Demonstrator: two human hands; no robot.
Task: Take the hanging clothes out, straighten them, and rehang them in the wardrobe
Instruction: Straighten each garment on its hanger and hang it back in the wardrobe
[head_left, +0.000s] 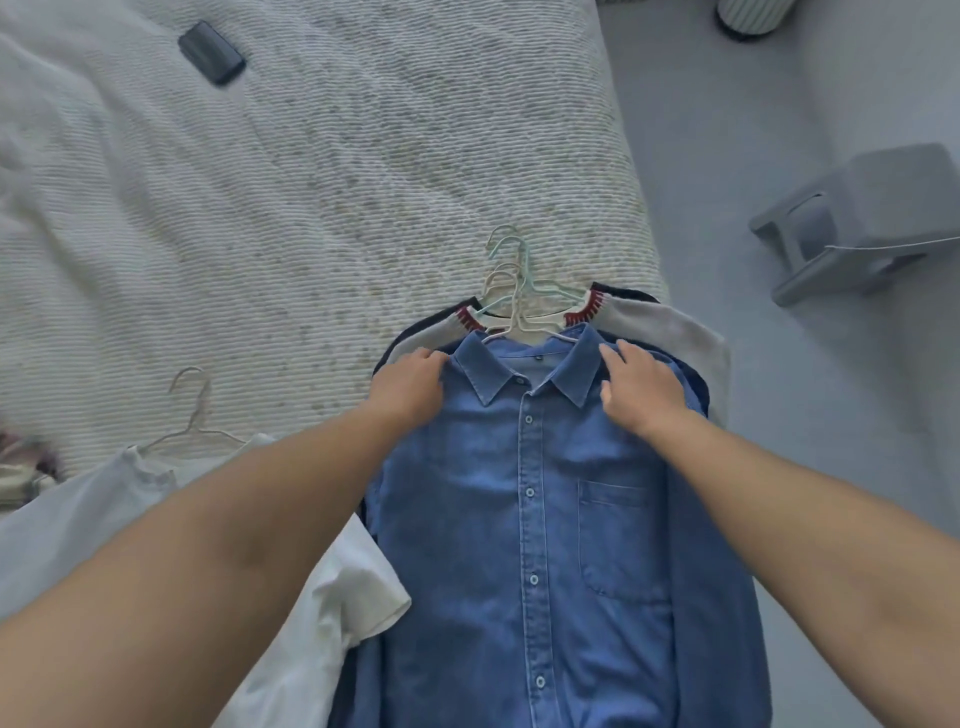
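Note:
A blue denim shirt (524, 519) lies buttoned, front up, on a pale hanger on top of a stack of clothes at the bed's right edge. My left hand (410, 387) grips its left shoulder beside the collar, fingers curled over the fabric. My right hand (641, 389) rests on the other shoulder with fingers spread. Under the shirt lie a grey sweater (675, 327) with a red and white neck trim and a dark garment. Several hanger hooks (506, 270) stick out above the collar.
A white shirt (93, 525) on a wire hanger (195, 410) lies to the left on the bed cover (311, 182). A black flat object (210, 52) sits far up the bed. On the floor at right stand a grey stool (872, 218) and a ribbed bin (753, 15).

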